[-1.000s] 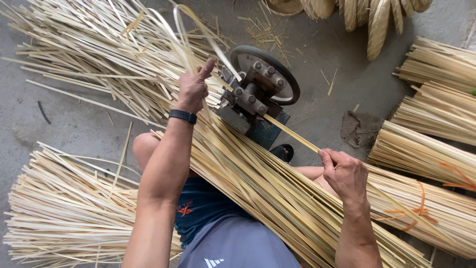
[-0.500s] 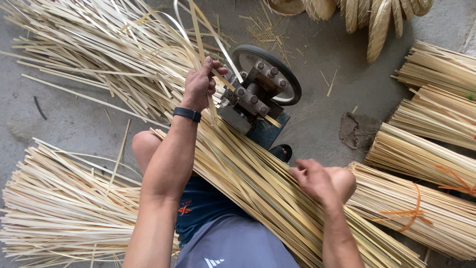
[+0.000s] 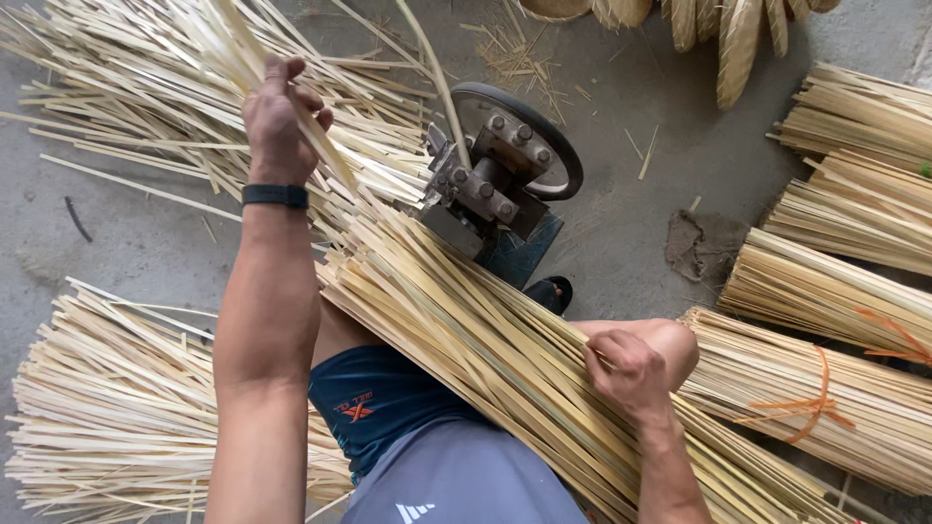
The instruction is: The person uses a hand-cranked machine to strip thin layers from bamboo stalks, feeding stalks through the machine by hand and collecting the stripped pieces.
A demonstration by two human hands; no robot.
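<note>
I see the bamboo strip bundle (image 3: 485,359) lying across my lap, its upper end just beside the metal splitting machine (image 3: 500,175). My left hand (image 3: 277,116) is raised left of the machine, closed around a thin strip (image 3: 330,146). My right hand (image 3: 631,374), below-right of the machine, pinches strips in the bundle.
</note>
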